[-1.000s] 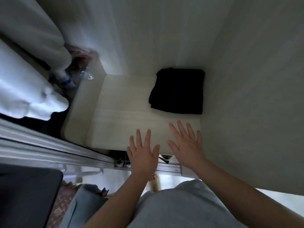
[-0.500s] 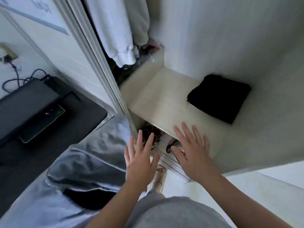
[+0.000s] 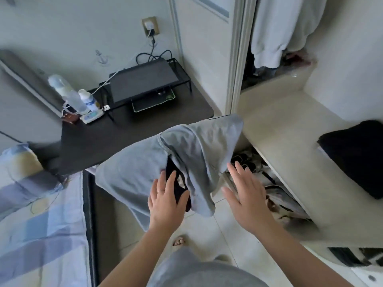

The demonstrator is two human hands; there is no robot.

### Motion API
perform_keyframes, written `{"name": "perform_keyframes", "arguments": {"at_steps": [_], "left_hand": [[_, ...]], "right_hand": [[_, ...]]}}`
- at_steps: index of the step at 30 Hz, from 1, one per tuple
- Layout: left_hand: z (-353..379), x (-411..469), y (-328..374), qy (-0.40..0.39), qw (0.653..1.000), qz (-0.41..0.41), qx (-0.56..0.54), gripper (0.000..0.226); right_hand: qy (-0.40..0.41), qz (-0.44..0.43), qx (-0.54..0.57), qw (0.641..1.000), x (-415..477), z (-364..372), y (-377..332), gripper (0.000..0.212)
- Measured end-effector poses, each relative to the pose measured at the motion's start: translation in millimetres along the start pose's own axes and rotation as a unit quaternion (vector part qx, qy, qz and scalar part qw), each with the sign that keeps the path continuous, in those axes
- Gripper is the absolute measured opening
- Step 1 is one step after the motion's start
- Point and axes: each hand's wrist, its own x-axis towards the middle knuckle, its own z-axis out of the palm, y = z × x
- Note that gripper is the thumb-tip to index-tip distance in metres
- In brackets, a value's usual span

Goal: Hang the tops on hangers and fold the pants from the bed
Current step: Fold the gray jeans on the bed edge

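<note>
Hovering with fingers spread, left hand (image 3: pixel 165 201) and right hand (image 3: pixel 246 195) have no grip on anything. Grey top (image 3: pixel 186 154) hangs draped beside the table (image 3: pixel 124 137), just ahead of them. Risk, I judge: a one-sided tug drops it — and the black item (image 3: pixel 178 187) tucked inside — onto the floor (image 3: pixel 207 230).

A black wire riser (image 3: pixel 143 81) is set at the back right corner of a dark side table (image 3: pixel 128 137). A tall white bottle (image 3: pixel 59 84) and a shorter white bottle (image 3: pixel 88 100) are stood at its left edge, by a white power strip (image 3: pixel 93 117). A wall socket (image 3: pixel 149 25) is mounted above.
</note>
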Motion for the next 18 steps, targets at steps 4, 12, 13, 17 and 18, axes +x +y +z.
{"name": "perform_keyframes", "arguments": {"at_steps": [4,12,13,17,18], "left_hand": [[-18.9,2.7,-27.7,0.033,0.984,-0.147,-0.093,0.071],[-41.9,8.2,-101.1,0.085,0.939,-0.261,-0.205,0.080],[-45.9,10.8,-108.5,0.093,0.939,-0.254,-0.213,0.079],[-63.0,24.2,-127.0,0.067,0.939,-0.227,-0.251,0.046],[-66.7,27.1,-130.7,0.055,0.943,-0.218,-0.245,0.037]], "right_hand": [[-0.046,-0.055,0.023,0.997,18.8,22.7,-27.0,0.063],[-0.137,-0.022,0.109,0.984,64.6,80.3,-86.6,0.071],[-0.138,-0.005,0.120,0.983,69.3,86.2,-94.0,0.069],[-0.087,0.041,0.154,0.983,82.3,105.4,-114.9,0.037],[-0.077,0.048,0.157,0.983,84.0,109.0,-118.8,0.031]]}}
